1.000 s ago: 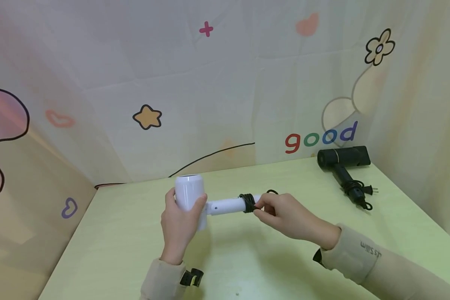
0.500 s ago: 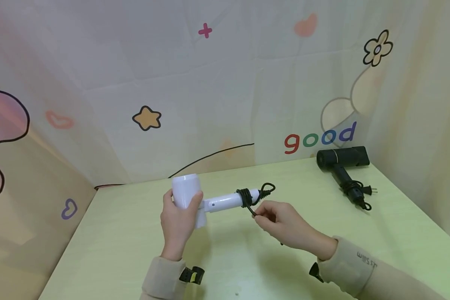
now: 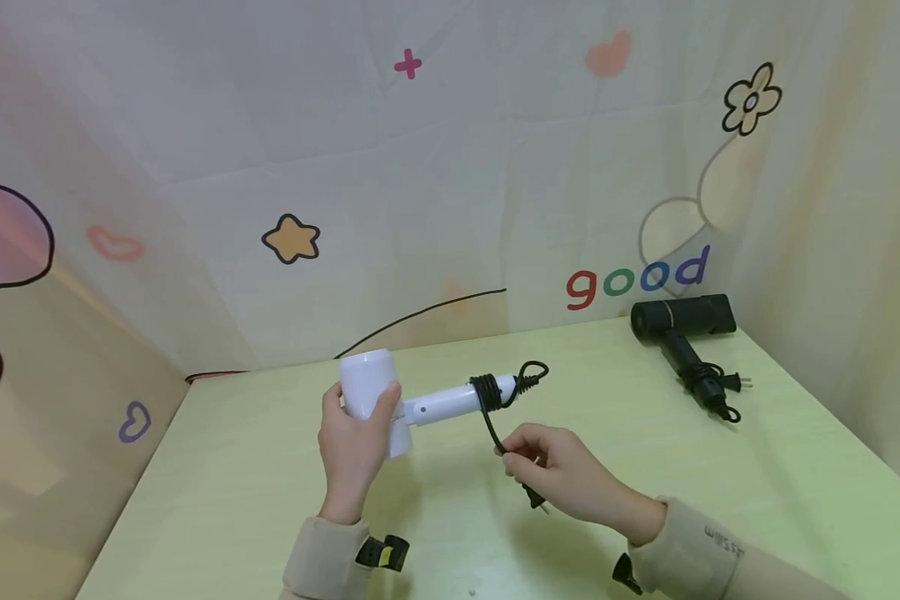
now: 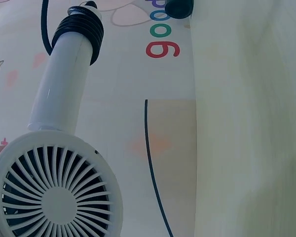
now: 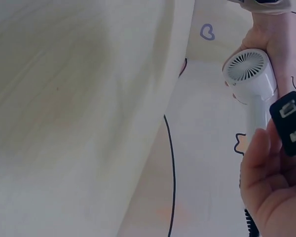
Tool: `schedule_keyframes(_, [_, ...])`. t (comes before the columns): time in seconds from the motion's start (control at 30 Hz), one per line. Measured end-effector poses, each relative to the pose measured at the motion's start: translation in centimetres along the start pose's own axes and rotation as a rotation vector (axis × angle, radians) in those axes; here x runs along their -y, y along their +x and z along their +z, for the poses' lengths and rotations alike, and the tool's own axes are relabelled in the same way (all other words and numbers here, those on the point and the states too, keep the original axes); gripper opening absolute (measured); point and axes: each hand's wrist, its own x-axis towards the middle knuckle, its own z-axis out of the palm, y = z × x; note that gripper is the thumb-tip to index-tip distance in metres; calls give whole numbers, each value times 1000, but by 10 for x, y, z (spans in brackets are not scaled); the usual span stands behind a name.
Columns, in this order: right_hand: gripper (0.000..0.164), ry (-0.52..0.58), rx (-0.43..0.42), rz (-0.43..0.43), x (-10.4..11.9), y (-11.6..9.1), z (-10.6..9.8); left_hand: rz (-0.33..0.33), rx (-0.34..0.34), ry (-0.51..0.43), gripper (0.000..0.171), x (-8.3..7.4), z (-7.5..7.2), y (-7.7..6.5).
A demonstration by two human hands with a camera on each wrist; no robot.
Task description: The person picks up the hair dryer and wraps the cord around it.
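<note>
A white hair dryer (image 3: pixel 444 405) is held over the table, its handle pointing right. My left hand (image 3: pixel 354 450) grips the barrel, thumb on the near side and fingers behind it. In the left wrist view its vented round grille (image 4: pixel 59 205) faces the camera. A black power cord (image 3: pixel 486 392) is wound around the handle near its looped end. Below the handle, my right hand (image 3: pixel 562 471) pinches a loose length of that cord. The plug (image 3: pixel 534 497) hangs just under those fingers; the right wrist view shows the plug's prong face (image 5: pixel 291 123) large beside the fingers.
A black hair dryer (image 3: pixel 682 317) lies at the table's back right corner, its own cord wrapped around the handle and its plug (image 3: pixel 735 382) pointing right. A patterned curtain (image 3: pixel 390 183) rises behind the pale green table (image 3: pixel 255 483).
My right hand has moved down and away from the handle, drawing out a longer piece of cord, and the plug now shows. The white hair dryer has tilted slightly, its barrel shifting a little left.
</note>
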Motion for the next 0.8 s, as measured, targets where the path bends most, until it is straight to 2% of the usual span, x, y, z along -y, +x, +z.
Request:
schedule_keyframes(0.4, [18, 18, -5, -8, -17, 2, 9, -32, 20, -58, 80, -2, -1, 2])
schedule_keyframes(0.63, [22, 90, 0, 26, -27, 6, 9, -44, 41, -86, 80, -2, -1, 2])
schedule_keyframes(0.8, [23, 58, 2, 31, -37, 11, 7, -55, 63, -99, 80, -4, -1, 2])
